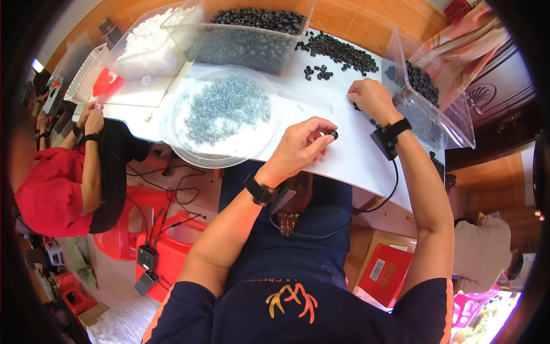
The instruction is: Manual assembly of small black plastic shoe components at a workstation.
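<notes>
Between the thumb and fingers of my left hand [301,143] is a small round black cap [334,135], held above the white tabletop near its front edge. My right hand [372,98] is farther right over the table, its fingers bent together and low. A bit of black shows under those fingertips, but what they grip, if anything, is hidden. Beyond the right hand lies a loose pile of small black ring-like parts [341,51]. To the left of my left hand sits a round clear tray [172,123] of tiny silvery pieces that look like springs.
A clear bin [252,49] of black parts stands at the back, and another clear bin [452,123] at the right. White pieces [154,34] fill a container at the left. A co-worker in a red top [51,192] sits left. Cables [172,189] hang near red stools.
</notes>
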The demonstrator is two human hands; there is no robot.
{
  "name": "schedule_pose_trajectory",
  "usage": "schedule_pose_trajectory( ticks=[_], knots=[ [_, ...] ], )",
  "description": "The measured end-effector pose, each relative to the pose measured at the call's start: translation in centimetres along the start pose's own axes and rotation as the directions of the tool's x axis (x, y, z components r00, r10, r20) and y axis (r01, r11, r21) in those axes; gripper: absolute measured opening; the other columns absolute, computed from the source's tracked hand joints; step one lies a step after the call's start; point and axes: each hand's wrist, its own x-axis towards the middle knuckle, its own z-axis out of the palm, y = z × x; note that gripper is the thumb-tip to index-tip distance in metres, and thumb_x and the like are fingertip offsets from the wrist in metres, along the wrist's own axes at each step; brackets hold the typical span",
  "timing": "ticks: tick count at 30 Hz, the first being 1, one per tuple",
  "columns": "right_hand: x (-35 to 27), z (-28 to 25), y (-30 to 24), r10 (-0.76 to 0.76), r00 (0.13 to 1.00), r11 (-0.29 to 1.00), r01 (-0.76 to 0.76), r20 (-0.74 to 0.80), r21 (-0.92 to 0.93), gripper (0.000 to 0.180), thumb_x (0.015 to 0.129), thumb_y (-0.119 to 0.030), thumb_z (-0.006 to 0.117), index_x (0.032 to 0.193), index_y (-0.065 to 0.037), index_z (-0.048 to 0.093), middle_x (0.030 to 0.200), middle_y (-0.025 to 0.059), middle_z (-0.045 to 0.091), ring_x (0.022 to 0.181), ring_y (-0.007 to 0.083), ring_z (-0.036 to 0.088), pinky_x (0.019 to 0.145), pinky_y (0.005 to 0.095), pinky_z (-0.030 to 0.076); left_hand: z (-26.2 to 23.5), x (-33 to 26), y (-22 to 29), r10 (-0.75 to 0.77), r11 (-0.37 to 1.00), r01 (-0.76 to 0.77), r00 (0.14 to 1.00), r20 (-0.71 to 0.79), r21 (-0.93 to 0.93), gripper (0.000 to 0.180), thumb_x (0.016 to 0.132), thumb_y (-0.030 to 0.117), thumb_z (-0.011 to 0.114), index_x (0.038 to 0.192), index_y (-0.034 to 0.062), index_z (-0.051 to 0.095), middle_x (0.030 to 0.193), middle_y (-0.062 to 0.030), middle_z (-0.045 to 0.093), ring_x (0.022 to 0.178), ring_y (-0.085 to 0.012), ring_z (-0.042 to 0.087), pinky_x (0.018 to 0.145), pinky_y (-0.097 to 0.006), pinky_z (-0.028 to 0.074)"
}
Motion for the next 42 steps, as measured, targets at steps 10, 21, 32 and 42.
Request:
schedule_pose_trajectory(
  ticks=[10, 21, 32, 42],
  knots=[
    [0.4, 0.4, -1.0, -0.008, 0.999, 0.999, 0.009, -0.042, 0.036, 0.016, 0.083, -0.016, 0.065, 0.092, -0.003, 0.069, 0.084, 0.0135, 0.067, 0.077, 0.0289, 0.066, 0.070, 0.0400, 0.052, -0.1, 0.2, 0.2, -0.014, 0.999, 0.013, 1.000, -0.024, -0.033, 0.021, 0.095, 0.008, 0.061, 0.114, 0.0003, 0.062, 0.091, -0.0035, 0.065, 0.069, -0.0070, 0.061, 0.053, -0.020, 0.049],
    [-6.0, -4.5, -6.1, -0.073, 0.970, 0.506, -0.163, 0.231, 0.847, 0.023, 0.088, -0.021, 0.072, 0.099, -0.001, 0.068, 0.079, -0.0020, 0.062, 0.063, 0.0043, 0.050, 0.055, 0.0203, 0.041, -0.5, 0.4, 0.1, -0.013, 0.970, -0.018, 0.992, -0.125, -0.244, 0.026, 0.095, 0.008, 0.061, 0.119, -0.0020, 0.057, 0.099, -0.0067, 0.063, 0.074, -0.0105, 0.061, 0.056, -0.023, 0.053],
    [-6.8, -4.0, -6.7, -0.126, 0.948, 0.528, -0.185, 0.292, 0.829, 0.023, 0.088, -0.023, 0.073, 0.096, -0.002, 0.068, 0.075, -0.0013, 0.063, 0.061, 0.0044, 0.049, 0.053, 0.0208, 0.041, -0.6, 0.5, -0.1, -0.013, 0.957, -0.017, 0.995, -0.102, -0.291, 0.022, 0.095, 0.007, 0.062, 0.114, -0.0033, 0.060, 0.096, -0.0091, 0.067, 0.073, -0.0127, 0.065, 0.057, -0.024, 0.054],
    [-6.9, -4.7, -6.8, -0.096, 0.930, 0.565, -0.242, 0.354, 0.789, 0.025, 0.087, -0.023, 0.074, 0.096, 0.000, 0.068, 0.077, 0.0001, 0.063, 0.061, 0.0052, 0.051, 0.052, 0.0206, 0.042, -0.7, 0.6, 0.1, -0.020, 0.946, -0.026, 0.990, -0.138, -0.322, 0.022, 0.094, 0.007, 0.063, 0.114, -0.0033, 0.060, 0.097, -0.0108, 0.068, 0.074, -0.0133, 0.066, 0.057, -0.024, 0.055]
  ],
)
